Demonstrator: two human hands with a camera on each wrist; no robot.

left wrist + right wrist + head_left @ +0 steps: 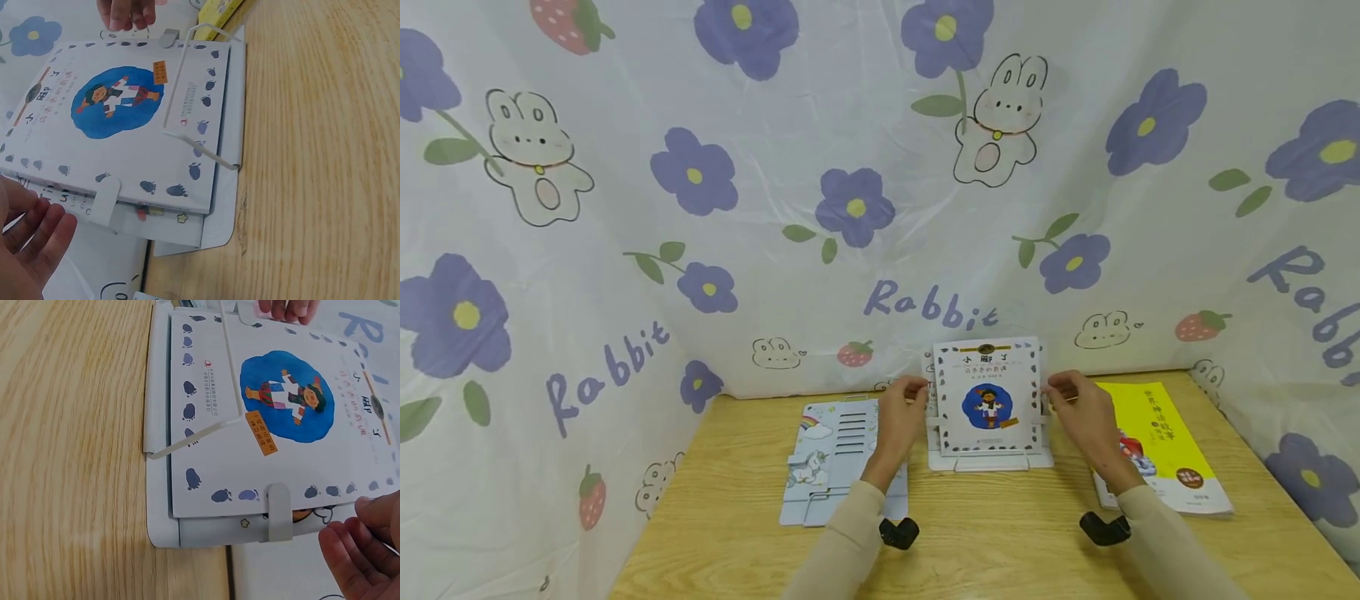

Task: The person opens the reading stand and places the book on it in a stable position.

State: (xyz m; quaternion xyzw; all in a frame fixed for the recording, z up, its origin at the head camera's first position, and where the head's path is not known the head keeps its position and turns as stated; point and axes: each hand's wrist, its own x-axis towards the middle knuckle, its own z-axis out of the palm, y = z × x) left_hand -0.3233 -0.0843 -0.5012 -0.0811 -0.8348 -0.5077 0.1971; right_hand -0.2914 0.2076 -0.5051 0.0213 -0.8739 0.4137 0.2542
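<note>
A white picture book (988, 396) with a blue round picture and a footprint border leans upright on a white book stand (936, 458). A wire prop (206, 150) crosses its lower front, and side clips (279, 512) lie over its edges. My left hand (901, 421) is at the left edge of the stand, its fingers (50, 228) loosely bent and slightly spread. On the opposite side, my right hand (1086, 417) is beside the book's right edge. Its thumb (375, 509) lies right at that edge, with the other fingers apart from the thumb.
Left of the book, a second stand (850, 450) with a unicorn print and slots lies flat on the wooden table (985, 542). A yellow book (1165, 442) lies at the right, partly behind my right arm. A white curtain (880, 125) with flowers and rabbits hangs behind.
</note>
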